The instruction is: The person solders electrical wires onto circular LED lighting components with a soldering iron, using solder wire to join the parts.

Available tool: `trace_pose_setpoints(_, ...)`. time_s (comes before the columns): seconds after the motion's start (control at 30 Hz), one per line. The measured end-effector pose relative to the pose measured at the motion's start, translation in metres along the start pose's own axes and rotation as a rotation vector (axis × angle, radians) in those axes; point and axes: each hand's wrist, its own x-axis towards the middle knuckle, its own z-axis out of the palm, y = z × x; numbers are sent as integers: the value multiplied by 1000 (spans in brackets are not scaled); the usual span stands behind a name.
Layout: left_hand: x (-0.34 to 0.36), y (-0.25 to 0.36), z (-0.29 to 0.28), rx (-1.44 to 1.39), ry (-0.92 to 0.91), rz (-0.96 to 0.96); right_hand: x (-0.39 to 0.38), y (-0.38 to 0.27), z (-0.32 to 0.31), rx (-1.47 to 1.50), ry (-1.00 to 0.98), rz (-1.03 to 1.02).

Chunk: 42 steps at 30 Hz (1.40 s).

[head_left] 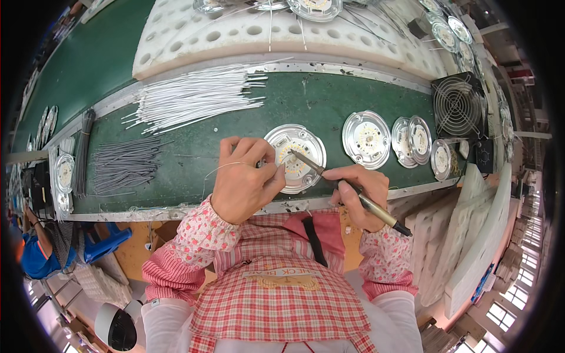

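In front of me a round silver LED light plate (312, 144) lies on the green bench, its board bearing rings of small yellow LEDs. My right hand (362, 191) grips a soldering iron (382, 213) like a pen, the tip over the plate's board; whether it touches cannot be told. My left hand (244, 176) is closed at the plate's left edge, fingers pinched over a thin wire (219, 169) that loops out behind the knuckles. Its fingertips hide part of the plate's left side.
White wires (194, 97) and grey wires (126, 165) lie bundled at left. More light plates (366, 140) sit to the right, beside a black fan (459, 105). A white foam board with holes (235, 35) spans the back. Foam slabs (453, 235) stand at the bench's right front.
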Motion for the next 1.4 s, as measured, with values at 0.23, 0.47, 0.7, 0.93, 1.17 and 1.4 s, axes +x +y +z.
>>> trace_pose_setpoints(0.23, 2, 3, 3, 80, -10, 19, 6, 9, -8, -141, -105, -200)
trace_pose_setpoints(0.47, 5, 11, 5, 125, -48, 58, 0, 12, -1, -26, -85, -96)
trace_pose_setpoints(0.7, 6, 9, 10, 94, -78, 63, -6, 23, 0, 284, -20, 105)
trace_pose_setpoints(0.93, -9, -1, 4, 124, -19, 80, -10, 23, 5, 314, 17, 133)
trace_pose_setpoints(1.17, -11, -4, 1, 279, -91, 174, -6, 3, -3, 212, -37, 257)
trace_pose_setpoints(1.4, 4, -9, -10, 115, -143, 119, 22, 18, 36, -445, -46, -254)
